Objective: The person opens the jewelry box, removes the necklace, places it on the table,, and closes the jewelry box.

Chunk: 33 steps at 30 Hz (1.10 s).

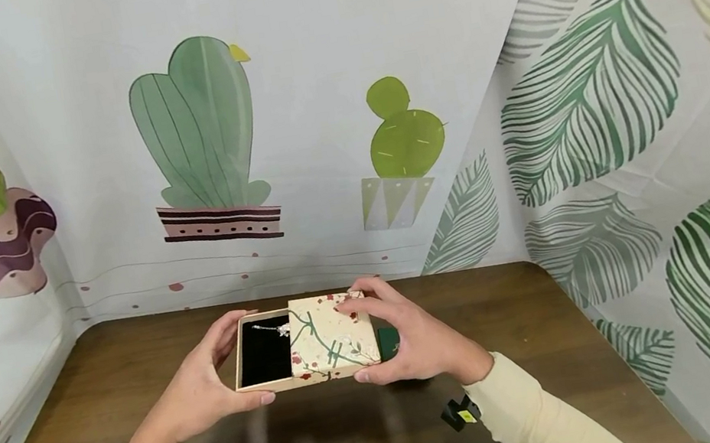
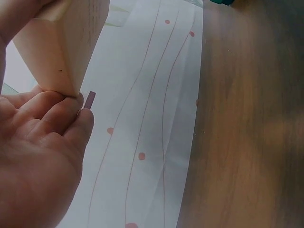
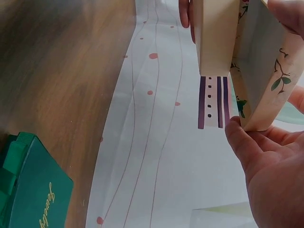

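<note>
A cream jewelry box is held up over the table, its inner tray partly slid out of a floral sleeve (image 1: 331,334). My left hand (image 1: 196,386) grips the tray (image 1: 262,364) by its left end, thumb at the near side and fingers at the far side. Inside, on black lining, lies a small silvery piece of jewelry with a chain (image 1: 285,330). My right hand (image 1: 418,335) holds the sleeve from the right, thumb low at the near edge. The right wrist view looks into the sleeve's hollow end, with the tray's pale side (image 3: 218,42) beyond it.
On the brown wooden table (image 1: 542,347) stands a green box (image 3: 42,185) with gold lettering, partly hidden behind my right hand in the head view. A white cloth (image 1: 333,256) printed with cacti and leaves hangs behind the table and along both sides.
</note>
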Each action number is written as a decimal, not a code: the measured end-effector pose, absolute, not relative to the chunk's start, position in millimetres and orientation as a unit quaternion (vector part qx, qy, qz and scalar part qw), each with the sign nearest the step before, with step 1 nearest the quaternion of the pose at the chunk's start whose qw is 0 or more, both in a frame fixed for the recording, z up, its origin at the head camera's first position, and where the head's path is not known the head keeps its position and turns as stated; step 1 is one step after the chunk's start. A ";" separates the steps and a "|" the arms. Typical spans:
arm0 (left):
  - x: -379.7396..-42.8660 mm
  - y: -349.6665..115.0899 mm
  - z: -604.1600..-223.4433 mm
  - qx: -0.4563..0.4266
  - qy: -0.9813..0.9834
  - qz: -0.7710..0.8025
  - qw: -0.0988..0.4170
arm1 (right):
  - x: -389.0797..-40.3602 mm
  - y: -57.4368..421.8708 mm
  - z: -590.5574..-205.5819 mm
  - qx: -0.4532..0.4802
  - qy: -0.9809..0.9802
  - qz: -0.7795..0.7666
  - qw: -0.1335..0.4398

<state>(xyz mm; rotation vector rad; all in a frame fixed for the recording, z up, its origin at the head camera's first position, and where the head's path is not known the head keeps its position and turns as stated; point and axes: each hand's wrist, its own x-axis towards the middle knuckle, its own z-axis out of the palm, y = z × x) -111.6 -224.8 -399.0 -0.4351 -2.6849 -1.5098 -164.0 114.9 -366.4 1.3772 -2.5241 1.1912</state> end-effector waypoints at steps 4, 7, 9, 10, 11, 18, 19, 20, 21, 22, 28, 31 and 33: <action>-110.1 -225.9 -397.9 -0.136 -0.868 -0.478 0.015 | -163.7 116.2 -365.7 0.433 -0.816 0.383 0.010; -110.6 -225.9 -398.6 -0.135 -0.868 -0.477 0.017 | -163.5 117.1 -365.4 0.433 -0.814 0.386 0.009; -111.6 -225.8 -400.1 -0.135 -0.867 -0.480 0.019 | -163.1 117.5 -365.6 0.438 -0.811 0.388 0.009; -111.7 -226.1 -400.3 -0.136 -0.866 -0.481 0.020 | -163.0 117.8 -365.6 0.440 -0.809 0.389 0.009; -111.9 -226.4 -400.4 -0.136 -0.865 -0.482 0.021 | -162.8 118.3 -365.6 0.440 -0.810 0.388 0.009; -112.0 -228.9 -400.2 -0.138 -0.864 -0.484 0.024 | -163.4 121.5 -367.5 0.445 -0.813 0.375 0.020; -111.7 -229.1 -400.0 -0.137 -0.864 -0.485 0.024 | -163.4 121.9 -367.8 0.448 -0.812 0.374 0.022; -111.4 -229.3 -399.9 -0.137 -0.863 -0.485 0.023 | -163.4 122.4 -368.0 0.450 -0.811 0.373 0.023; -111.1 -229.5 -399.8 -0.135 -0.863 -0.485 0.022 | -163.4 123.1 -368.4 0.450 -0.812 0.372 0.024; -110.7 -229.7 -399.7 -0.134 -0.864 -0.485 0.021 | -163.5 123.8 -368.6 0.450 -0.812 0.371 0.025; -109.1 -230.7 -400.0 -0.132 -0.867 -0.481 0.020 | -163.2 128.0 -370.0 0.449 -0.819 0.355 0.039; -109.4 -230.9 -401.1 -0.135 -0.865 -0.483 0.019 | -162.8 128.9 -369.9 0.447 -0.822 0.350 0.039; -109.4 -231.3 -401.8 -0.136 -0.866 -0.481 0.018 | -162.2 129.5 -370.0 0.441 -0.826 0.349 0.037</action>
